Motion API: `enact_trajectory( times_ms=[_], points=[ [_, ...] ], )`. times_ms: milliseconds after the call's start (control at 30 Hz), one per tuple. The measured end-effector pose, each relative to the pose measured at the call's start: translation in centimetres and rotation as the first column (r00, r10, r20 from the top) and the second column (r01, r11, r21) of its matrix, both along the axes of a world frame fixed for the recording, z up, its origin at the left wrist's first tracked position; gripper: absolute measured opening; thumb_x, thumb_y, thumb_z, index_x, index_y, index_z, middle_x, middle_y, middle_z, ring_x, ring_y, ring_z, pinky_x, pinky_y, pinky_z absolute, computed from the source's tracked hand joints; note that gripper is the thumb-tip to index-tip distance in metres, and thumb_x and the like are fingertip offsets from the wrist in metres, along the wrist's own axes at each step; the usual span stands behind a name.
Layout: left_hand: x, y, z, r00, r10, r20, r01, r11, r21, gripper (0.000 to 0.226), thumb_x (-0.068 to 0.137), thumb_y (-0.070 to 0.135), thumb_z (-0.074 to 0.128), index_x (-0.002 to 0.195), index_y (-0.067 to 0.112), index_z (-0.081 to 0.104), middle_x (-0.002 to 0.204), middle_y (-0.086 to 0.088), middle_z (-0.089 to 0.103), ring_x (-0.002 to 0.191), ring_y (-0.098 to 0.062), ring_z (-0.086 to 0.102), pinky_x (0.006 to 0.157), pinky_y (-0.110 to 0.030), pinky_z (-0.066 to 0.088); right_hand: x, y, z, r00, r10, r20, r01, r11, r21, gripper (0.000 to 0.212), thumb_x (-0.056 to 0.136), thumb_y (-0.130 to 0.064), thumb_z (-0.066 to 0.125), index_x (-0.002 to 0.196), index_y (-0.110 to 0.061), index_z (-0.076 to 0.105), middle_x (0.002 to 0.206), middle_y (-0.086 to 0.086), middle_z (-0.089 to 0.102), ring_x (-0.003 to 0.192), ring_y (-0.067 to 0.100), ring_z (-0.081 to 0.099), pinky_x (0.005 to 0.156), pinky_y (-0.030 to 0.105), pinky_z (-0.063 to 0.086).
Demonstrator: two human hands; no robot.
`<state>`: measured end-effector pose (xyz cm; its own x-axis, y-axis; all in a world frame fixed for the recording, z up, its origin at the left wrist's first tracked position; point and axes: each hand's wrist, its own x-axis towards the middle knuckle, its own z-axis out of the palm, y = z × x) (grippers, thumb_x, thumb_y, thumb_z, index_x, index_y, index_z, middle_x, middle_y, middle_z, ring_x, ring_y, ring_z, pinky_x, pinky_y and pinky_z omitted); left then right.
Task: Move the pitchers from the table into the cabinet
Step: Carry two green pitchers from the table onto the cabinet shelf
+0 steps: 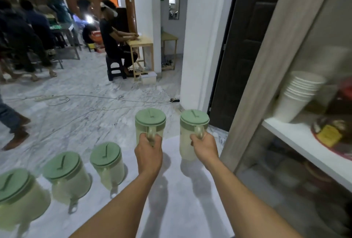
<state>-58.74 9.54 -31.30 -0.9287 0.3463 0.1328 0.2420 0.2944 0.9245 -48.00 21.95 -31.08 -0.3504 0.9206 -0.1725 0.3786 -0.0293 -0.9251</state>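
Two pale pitchers with green lids are lifted above the white table [182, 199]. My left hand [149, 152] grips the handle of the left pitcher [150, 121]. My right hand [205, 147] grips the handle of the right pitcher [193, 123], which hangs close to the cabinet's wooden frame [266, 77]. Three more green-lidded pitchers stand in a row on the table's left side: one near the hands [106, 161], one in the middle [65, 173], one at the left edge [17, 195]. The cabinet is open on the right, with a white shelf [308, 148].
On the cabinet shelf stand a stack of white paper cups [297, 96] and a dark red jar with a yellow label [331, 131]. Blurred items fill the lower shelf. Beyond the table lie marble floor, cables and a power strip [43, 98]. Several people sit at the far left.
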Motion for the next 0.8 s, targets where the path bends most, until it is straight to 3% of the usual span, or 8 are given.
enact_trajectory(
  times_ms=[133, 267, 367, 467, 667, 800],
  points=[
    [1.2, -2.3, 4.7, 0.993, -0.117, -0.027, 0.119, 0.99, 0.079, 0.024, 0.094, 0.03, 0.052, 0.083, 0.009, 0.052, 0.075, -0.005, 0.06, 0.07, -0.025, 0.055, 0.061, -0.032, 0.036, 3.3, -3.8, 5.3, 0.993, -0.109, -0.05, 0.113, 0.99, 0.089, 0.021, 0.091, -0.02, 0.061, 0.092, -0.001, 0.067, 0.086, 0.017, 0.071, 0.071, 0.024, 0.06, 0.065, 0.032, 0.044],
    [3.8, -5.2, 9.3, 0.971, -0.23, -0.065, 0.236, 0.965, 0.118, 0.022, 0.092, 0.028, 0.053, 0.084, 0.008, 0.053, 0.073, -0.002, 0.056, 0.066, -0.018, 0.051, 0.054, -0.032, 0.034, 7.2, -8.3, 10.2, 0.972, -0.223, -0.069, 0.231, 0.961, 0.154, 0.017, 0.088, -0.022, 0.062, 0.074, -0.013, 0.063, 0.076, 0.01, 0.068, 0.069, 0.025, 0.06, 0.064, 0.032, 0.045],
    [6.2, -7.4, 12.5, 0.945, -0.317, -0.085, 0.326, 0.934, 0.146, 0.023, 0.09, 0.027, 0.053, 0.084, 0.006, 0.055, 0.073, -0.004, 0.058, 0.063, -0.013, 0.05, 0.05, -0.028, 0.034, 10.7, -12.2, 13.7, 0.943, -0.32, -0.097, 0.333, 0.922, 0.198, 0.015, 0.087, -0.022, 0.062, 0.074, -0.016, 0.062, 0.079, 0.014, 0.071, 0.073, 0.028, 0.065, 0.069, 0.038, 0.052],
    [9.0, -9.2, 15.0, 0.91, -0.402, -0.103, 0.414, 0.891, 0.185, 0.023, 0.088, 0.031, 0.053, 0.083, 0.009, 0.056, 0.075, -0.008, 0.063, 0.068, -0.022, 0.058, 0.055, -0.032, 0.041, 14.3, -15.8, 16.6, 0.914, -0.384, -0.129, 0.404, 0.887, 0.224, 0.01, 0.09, -0.02, 0.061, 0.081, -0.016, 0.064, 0.089, 0.018, 0.073, 0.084, 0.03, 0.069, 0.08, 0.045, 0.056],
    [15.4, -12.2, 19.6, 0.828, -0.537, -0.163, 0.561, 0.796, 0.226, 0.022, 0.087, 0.034, 0.054, 0.081, 0.013, 0.055, 0.075, -0.007, 0.064, 0.071, -0.025, 0.06, 0.059, -0.034, 0.04, 22.8, -22.1, 21.7, 0.861, -0.481, -0.163, 0.508, 0.816, 0.276, 0.016, 0.088, -0.023, 0.061, 0.079, -0.012, 0.067, 0.075, 0.008, 0.07, 0.069, 0.024, 0.063, 0.067, 0.034, 0.048],
    [20.4, -15.2, 22.0, 0.783, -0.592, -0.19, 0.621, 0.734, 0.275, 0.021, 0.09, 0.031, 0.055, 0.083, 0.011, 0.057, 0.073, -0.004, 0.06, 0.063, -0.013, 0.054, 0.051, -0.026, 0.036, 28.4, -26.3, 24.0, 0.82, -0.532, -0.211, 0.572, 0.762, 0.303, 0.015, 0.086, -0.02, 0.06, 0.073, -0.014, 0.065, 0.066, 0.005, 0.064, 0.066, 0.023, 0.061, 0.066, 0.037, 0.049]
  ],
)
